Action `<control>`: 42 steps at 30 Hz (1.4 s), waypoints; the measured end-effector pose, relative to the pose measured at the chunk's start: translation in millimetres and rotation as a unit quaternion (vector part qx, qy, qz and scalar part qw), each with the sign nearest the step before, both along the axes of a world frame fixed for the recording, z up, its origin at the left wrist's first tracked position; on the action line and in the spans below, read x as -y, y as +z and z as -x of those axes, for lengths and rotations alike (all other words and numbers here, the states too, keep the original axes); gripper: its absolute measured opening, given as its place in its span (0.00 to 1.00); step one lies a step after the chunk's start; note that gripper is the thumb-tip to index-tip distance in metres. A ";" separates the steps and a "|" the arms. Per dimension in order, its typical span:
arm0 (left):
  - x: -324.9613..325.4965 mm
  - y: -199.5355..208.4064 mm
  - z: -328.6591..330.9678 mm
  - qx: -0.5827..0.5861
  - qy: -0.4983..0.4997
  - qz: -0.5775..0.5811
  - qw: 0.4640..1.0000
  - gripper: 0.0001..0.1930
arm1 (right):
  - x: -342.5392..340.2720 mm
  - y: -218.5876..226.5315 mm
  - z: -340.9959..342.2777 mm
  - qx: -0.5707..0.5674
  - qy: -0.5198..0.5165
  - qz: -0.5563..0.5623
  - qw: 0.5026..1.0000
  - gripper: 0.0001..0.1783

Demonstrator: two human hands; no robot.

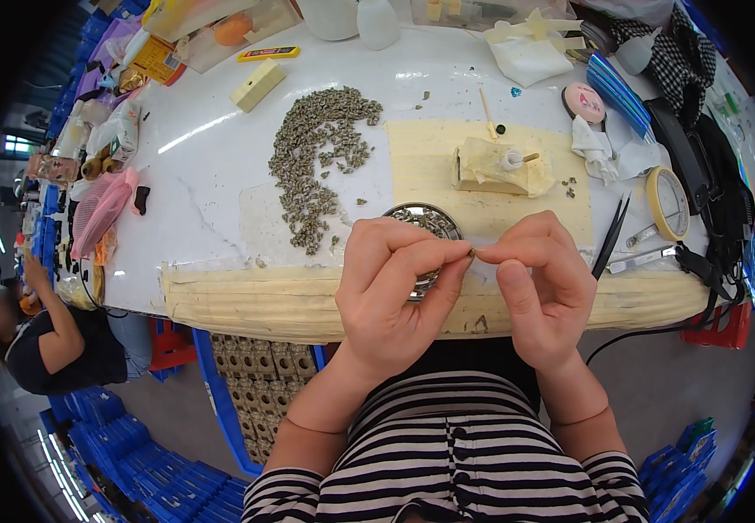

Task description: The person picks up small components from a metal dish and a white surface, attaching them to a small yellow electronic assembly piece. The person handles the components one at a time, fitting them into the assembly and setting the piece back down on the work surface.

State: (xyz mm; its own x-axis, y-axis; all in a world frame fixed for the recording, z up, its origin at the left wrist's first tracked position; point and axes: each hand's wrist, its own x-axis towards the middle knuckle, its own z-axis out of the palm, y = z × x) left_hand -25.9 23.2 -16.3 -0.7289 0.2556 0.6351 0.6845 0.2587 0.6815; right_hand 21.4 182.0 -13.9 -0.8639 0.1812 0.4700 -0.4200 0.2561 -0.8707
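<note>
We pinch one tiny grey part (471, 253) between left hand (395, 288) and right hand (538, 283) fingertips, both closed on it, just right of the round metal dish (425, 218).

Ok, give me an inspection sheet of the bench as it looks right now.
Surface: white table with a yellowish mat and taped front edge.
Job's things: tiny part pinched between left hand and right hand; round metal dish of similar parts beneath; loose pile of small grey parts.
Clutter: black tweezers, tape roll, yellow block, wrapped fixture, bottles, rags.
Grips: both shut on the part.
Cables: black cable hanging off the right edge.
Surroundings: blue crates, another person seated at left.
</note>
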 end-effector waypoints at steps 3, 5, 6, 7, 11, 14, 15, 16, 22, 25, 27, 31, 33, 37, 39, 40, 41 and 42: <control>-0.1 -0.1 0.0 0.002 0.001 -0.002 1.000 0.12 | 0.8 0.9 -0.9 -0.001 -0.007 -0.011 1.000 0.07; -0.1 -0.4 0.2 0.000 0.002 -0.002 1.000 0.12 | 0.7 -0.4 -0.3 0.001 -0.019 -0.027 0.999 0.08; 0.3 -0.5 0.2 -0.002 0.003 -0.001 1.000 0.12 | 0.7 -0.2 -0.6 -0.011 -0.018 -0.029 0.999 0.08; 0.8 -0.7 0.4 -0.003 0.004 0.000 1.000 0.12 | 0.7 0.1 -1.1 -0.024 -0.016 -0.031 0.999 0.08; 2.0 -2.8 0.5 0.006 0.003 -0.005 1.000 0.11 | 1.0 8.0 -0.4 -0.077 -0.002 -0.147 0.986 0.10; 0.5 -2.4 1.1 0.011 0.004 -0.018 1.000 0.10 | 2.9 3.6 -2.6 -0.056 -0.036 -0.132 0.989 0.11; 0.8 -2.7 0.9 0.014 0.004 -0.022 1.000 0.10 | 3.3 3.5 -3.4 -0.040 -0.043 -0.118 0.991 0.11; 1.0 -2.7 0.7 0.018 0.003 -0.025 1.000 0.10 | 3.9 3.8 -4.4 -0.024 -0.051 -0.105 0.993 0.10; 3.0 -1.8 1.0 0.019 -0.006 -0.026 0.999 0.09 | -4.9 9.3 -1.8 -0.008 -0.064 -0.077 0.995 0.10; 5.8 -3.4 1.0 0.027 -0.004 -0.037 0.999 0.09 | -20.1 27.6 9.4 -0.021 -0.122 -0.110 0.986 0.09; 5.0 -2.8 1.2 0.035 -0.008 -0.048 0.998 0.09 | -30.5 40.1 18.8 -0.029 -0.162 -0.182 0.969 0.09; 4.6 -1.6 1.4 0.047 -0.013 -0.062 0.997 0.09 | -42.2 43.4 36.3 -0.036 -0.180 -0.309 0.933 0.07; 6.2 -1.8 1.7 0.054 -0.016 -0.068 0.996 0.09 | -42.2 36.0 41.7 -0.040 -0.172 -0.313 0.933 0.06; 9.4 -2.0 0.5 0.079 -0.037 -0.071 0.994 0.08 | -39.0 31.9 43.3 -0.017 -0.177 -0.323 0.930 0.05; 10.4 -1.9 0.3 0.083 -0.037 -0.072 0.993 0.08 | -37.9 32.2 42.3 -0.022 -0.180 -0.315 0.932 0.05; 10.6 -1.8 0.3 0.085 -0.038 -0.073 0.993 0.08 | -37.4 32.4 42.0 -0.029 -0.184 -0.320 0.929 0.05; 11.1 -1.9 0.2 0.083 -0.036 -0.070 0.993 0.08 | -36.7 31.9 42.0 -0.036 -0.186 -0.324 0.927 0.06; 11.5 -1.7 0.1 0.081 -0.034 -0.067 0.994 0.08 | -36.0 31.6 41.7 -0.043 -0.188 -0.329 0.925 0.06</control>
